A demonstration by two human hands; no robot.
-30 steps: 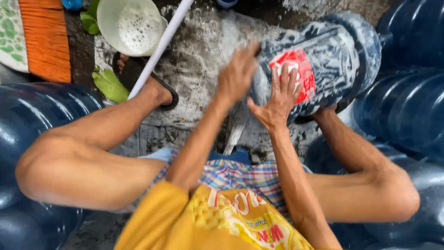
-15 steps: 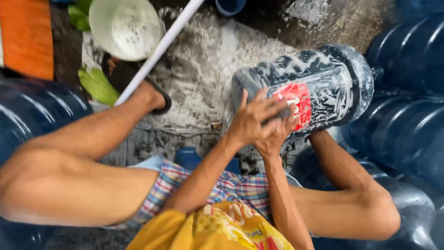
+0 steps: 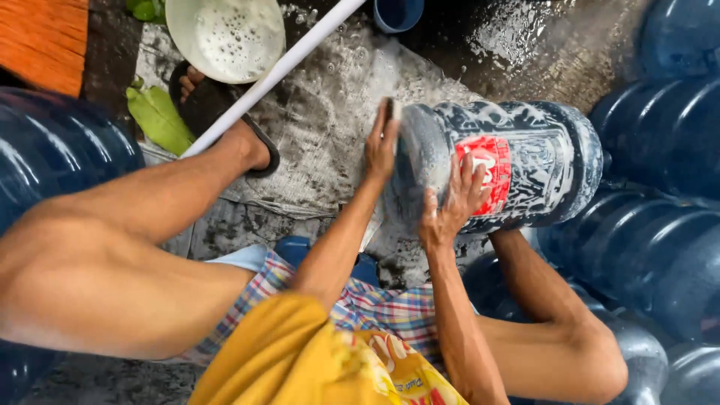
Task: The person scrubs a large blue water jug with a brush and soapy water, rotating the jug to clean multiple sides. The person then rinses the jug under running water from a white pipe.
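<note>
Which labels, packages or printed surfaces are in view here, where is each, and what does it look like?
Label: on the side of the soapy blue water jug lying sideways, beside the right hand; rectangular, red with white print.
Shirt print: yellow fabric at the bottom edge; red and white lettering, partly cut off.

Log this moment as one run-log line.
left hand: flat on end of soapy water jug | right hand: steadying jug side by red label | jug: on its side | ground: sudsy

shirt: yellow, red-white print | shorts: plaid, blue-red-white | sandal (image 3: 225, 112): dark | arms bare
</note>
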